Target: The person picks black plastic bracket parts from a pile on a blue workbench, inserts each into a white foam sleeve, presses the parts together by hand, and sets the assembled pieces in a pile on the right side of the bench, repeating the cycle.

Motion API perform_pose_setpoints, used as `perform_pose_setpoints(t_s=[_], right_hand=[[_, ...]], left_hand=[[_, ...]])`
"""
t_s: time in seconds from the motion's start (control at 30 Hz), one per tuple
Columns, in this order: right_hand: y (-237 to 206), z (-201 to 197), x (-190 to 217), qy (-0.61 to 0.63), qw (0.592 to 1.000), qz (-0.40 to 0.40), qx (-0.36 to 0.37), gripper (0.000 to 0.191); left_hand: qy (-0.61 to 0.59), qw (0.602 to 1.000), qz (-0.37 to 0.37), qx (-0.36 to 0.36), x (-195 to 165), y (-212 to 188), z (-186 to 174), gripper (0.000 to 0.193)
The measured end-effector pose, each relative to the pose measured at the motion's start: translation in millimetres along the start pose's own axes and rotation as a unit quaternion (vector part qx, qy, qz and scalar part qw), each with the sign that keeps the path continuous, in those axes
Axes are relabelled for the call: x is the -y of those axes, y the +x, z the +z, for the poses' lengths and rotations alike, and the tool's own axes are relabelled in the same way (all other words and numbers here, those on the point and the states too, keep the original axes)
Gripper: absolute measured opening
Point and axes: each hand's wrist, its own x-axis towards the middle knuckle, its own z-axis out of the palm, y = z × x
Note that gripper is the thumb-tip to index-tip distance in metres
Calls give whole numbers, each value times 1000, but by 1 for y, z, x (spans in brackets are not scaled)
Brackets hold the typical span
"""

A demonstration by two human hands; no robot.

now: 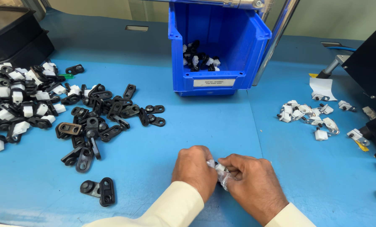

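My left hand [194,169] and my right hand [251,183] meet low on the blue table [196,122], fingers curled together around a small white plastic clip [220,167] wrapped in a crinkled clear plastic bag [224,178]. Both hands grip it between them. Cream sleeves cover both wrists. A lone black bracket [99,190] lies to the left of my left hand.
A heap of black brackets [97,122] and assembled black-and-white parts [15,101] spreads over the left. A blue bin [217,46] with several assembled parts stands at the back centre. White clips with metal pieces [312,117] lie at the right, beside a black machine [370,63].
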Motion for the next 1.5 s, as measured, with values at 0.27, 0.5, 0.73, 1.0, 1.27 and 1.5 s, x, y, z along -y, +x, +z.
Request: perform_pose_setpoints(t_s=[0.27,0.5,0.73,1.0,1.27,1.5], right_hand=[[-2,4,12,80,987,138,-32,31],[9,5,-9,121,985,120,-16,30],[22,1,-22,199,971,122,43,30],[31,-6,-14,176,969,151,88,29],[22,4,-26,258,953,143,69,36],[5,7,-21,258,947,191,13,35]], left_hand=[[68,994,85,0,6,-4,8,12],[-170,985,-24,25,16,-13,11,43],[-68,996,-22,45,8,-7,5,27],[-82,986,-100,107,-2,4,-7,23],[-88,984,-114,104,-7,-8,-12,14],[-23,993,-67,93,-14,-14,-15,7]])
